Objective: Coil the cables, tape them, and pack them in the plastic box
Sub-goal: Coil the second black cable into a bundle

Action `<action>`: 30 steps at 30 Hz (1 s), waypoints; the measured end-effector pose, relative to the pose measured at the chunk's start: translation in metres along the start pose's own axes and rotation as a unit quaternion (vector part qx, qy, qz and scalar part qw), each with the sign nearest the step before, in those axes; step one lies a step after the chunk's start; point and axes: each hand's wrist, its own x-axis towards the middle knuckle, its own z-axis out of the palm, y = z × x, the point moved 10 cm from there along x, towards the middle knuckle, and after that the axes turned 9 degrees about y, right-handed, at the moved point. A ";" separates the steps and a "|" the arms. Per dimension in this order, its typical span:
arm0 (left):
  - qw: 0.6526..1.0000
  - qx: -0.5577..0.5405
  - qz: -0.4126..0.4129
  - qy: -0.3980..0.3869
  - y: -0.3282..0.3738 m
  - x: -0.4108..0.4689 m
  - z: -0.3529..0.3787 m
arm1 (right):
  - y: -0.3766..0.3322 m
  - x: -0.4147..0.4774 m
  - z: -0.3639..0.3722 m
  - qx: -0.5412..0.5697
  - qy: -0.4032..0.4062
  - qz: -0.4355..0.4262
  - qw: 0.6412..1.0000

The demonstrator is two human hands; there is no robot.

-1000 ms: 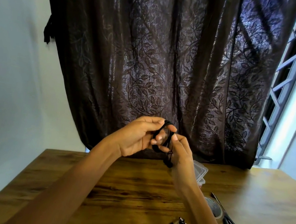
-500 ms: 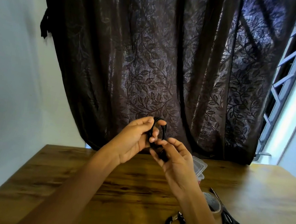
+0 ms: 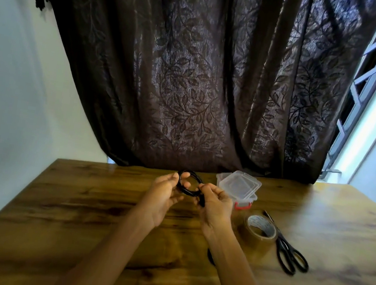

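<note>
Both bare forearms reach forward from the lower edge and come near each other at the hands. The left hand (image 3: 163,196) turns its palm to the right, and its fingers curl round one side of a black cable coil (image 3: 187,191). The right hand (image 3: 216,202) grips the opposite side with curled fingers.

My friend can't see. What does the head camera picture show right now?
The left hand and right hand hold a coiled black cable above a wooden table. To their right lie a clear plastic box, a brown tape roll and black scissors; a dark leafy curtain hangs behind.
</note>
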 end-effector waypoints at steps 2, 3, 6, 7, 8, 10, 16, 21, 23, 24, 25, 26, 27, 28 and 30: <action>0.999 0.023 -0.031 0.037 -0.022 0.002 -0.012 | 0.022 0.006 -0.012 -0.046 0.029 0.014 0.998; 0.997 0.033 -0.049 0.056 -0.035 0.005 -0.020 | 0.034 0.008 -0.018 -0.073 0.039 0.023 0.996; 0.989 0.070 -0.093 0.096 -0.073 0.012 -0.041 | 0.065 0.011 -0.036 -0.132 0.060 0.046 0.988; 0.986 0.079 -0.103 0.105 -0.084 0.013 -0.047 | 0.072 0.012 -0.041 -0.145 0.067 0.048 0.986; 0.983 0.087 -0.112 0.115 -0.093 0.014 -0.052 | 0.079 0.012 -0.047 -0.158 0.076 0.049 0.983; 0.977 0.112 -0.122 0.134 -0.109 0.015 -0.062 | 0.091 0.012 -0.058 -0.184 0.096 0.051 0.977; 0.958 0.225 -0.107 0.139 -0.145 0.020 -0.078 | 0.116 0.014 -0.082 -0.288 0.137 0.027 0.948; 0.919 0.377 -0.044 0.107 -0.152 0.022 -0.082 | 0.126 0.011 -0.091 -0.324 0.154 0.013 0.933; 0.893 0.438 -0.020 0.101 -0.154 0.024 -0.085 | 0.129 0.010 -0.092 -0.340 0.158 -0.005 0.927; 0.883 0.459 -0.010 0.103 -0.154 0.024 -0.087 | 0.128 0.009 -0.091 -0.347 0.161 -0.017 0.924; 0.873 0.475 0.000 0.107 -0.154 0.025 -0.089 | 0.128 0.008 -0.090 -0.354 0.162 -0.028 0.921; 0.866 0.488 0.011 0.111 -0.153 0.025 -0.091 | 0.128 0.007 -0.089 -0.360 0.159 -0.041 0.918; 0.859 0.498 0.020 0.115 -0.151 0.025 -0.092 | 0.128 0.007 -0.086 -0.371 0.153 -0.054 0.914; 0.856 0.504 0.025 0.116 -0.151 0.025 -0.093 | 0.129 0.007 -0.083 -0.384 0.147 -0.067 0.909; 0.852 0.511 0.033 0.112 -0.149 0.026 -0.093 | 0.130 0.007 -0.075 -0.419 0.138 -0.096 0.892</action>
